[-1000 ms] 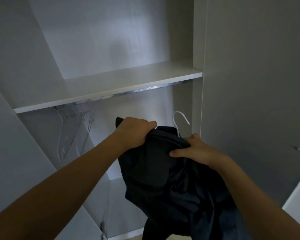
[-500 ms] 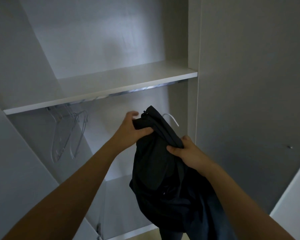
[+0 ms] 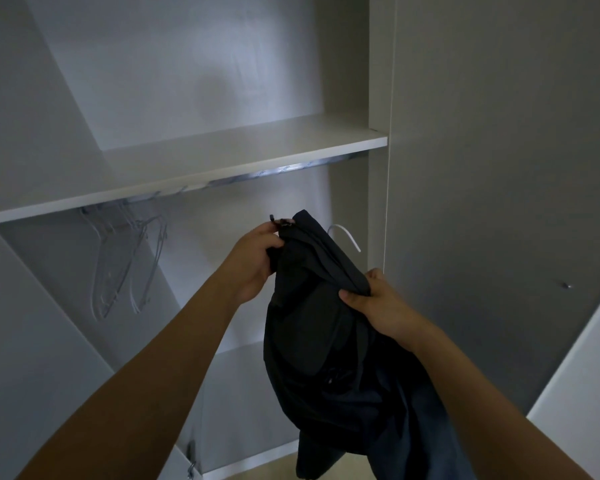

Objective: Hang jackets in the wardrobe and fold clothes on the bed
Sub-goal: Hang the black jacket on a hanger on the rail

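Dark jacket (image 3: pixel 329 327) being held up inside the open wardrobe (image 3: pixel 194 168).
Left hand (image 3: pixel 257 263) is pinching its collar, right hand (image 3: pixel 378 303) is gripping a lower fold; the white hanger (image 3: pixel 345 235) hook, clear above a second ago, is now peeking behind the risen collar.
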Demonstrator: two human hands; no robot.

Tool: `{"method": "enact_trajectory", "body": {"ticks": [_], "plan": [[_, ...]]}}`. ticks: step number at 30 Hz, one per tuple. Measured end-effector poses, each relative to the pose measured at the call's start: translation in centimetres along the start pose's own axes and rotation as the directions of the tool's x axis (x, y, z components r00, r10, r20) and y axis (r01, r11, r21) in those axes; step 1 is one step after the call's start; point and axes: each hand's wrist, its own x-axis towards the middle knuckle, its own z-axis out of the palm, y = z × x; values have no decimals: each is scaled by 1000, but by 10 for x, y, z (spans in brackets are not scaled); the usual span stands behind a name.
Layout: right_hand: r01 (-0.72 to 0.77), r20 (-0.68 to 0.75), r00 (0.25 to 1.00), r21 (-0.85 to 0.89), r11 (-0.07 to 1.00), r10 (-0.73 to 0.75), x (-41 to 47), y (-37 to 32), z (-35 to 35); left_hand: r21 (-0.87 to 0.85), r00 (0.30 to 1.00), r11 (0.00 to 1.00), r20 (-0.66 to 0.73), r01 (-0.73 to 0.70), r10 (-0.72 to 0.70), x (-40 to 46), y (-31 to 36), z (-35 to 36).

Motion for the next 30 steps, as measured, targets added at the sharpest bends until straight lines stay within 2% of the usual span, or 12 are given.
{"method": "enact_trajectory", "body": {"ticks": [2,4,6,9,12,16,20,23,25,27,30], "plan": [[-6,-13,1000,-3,1000,5,1,2,-1,-12,999,999,17,49,-49,0,7,3],[-18,-31,999,-9,1000,18,2,2,-1,57,994,992,-6,110,-109,1,15,10],[-27,-45,999,-16,999,27,3,3,-1,210,995,973,-57,96,-85,2,17,20],[-35,-41,999,13,999,36,2,4,-1,333,983,941,-184,52,10,8,17,29],[-33,-20,999,56,998,34,-1,3,-4,372,975,919,-219,128,-47,10,12,29],[-36,55,998,78,996,31,-5,-2,-5,341,944,891,-243,300,-225,6,0,24],[-118,184,979,164,979,87,-9,-1,-11,150,903,909,-259,388,-342,3,-4,24],[-282,290,937,293,914,196,-10,6,-14,-58,884,931,-296,361,-361,3,-7,27],[-343,367,908,371,863,203,-12,4,-14,-206,882,930,-306,306,-358,2,-6,31],[-295,321,931,378,878,174,-10,2,-11,-222,910,939,-267,263,-318,1,-2,34],[-186,127,981,399,898,147,-4,1,-8,-49,936,960,-211,276,-280,0,3,23]]}}
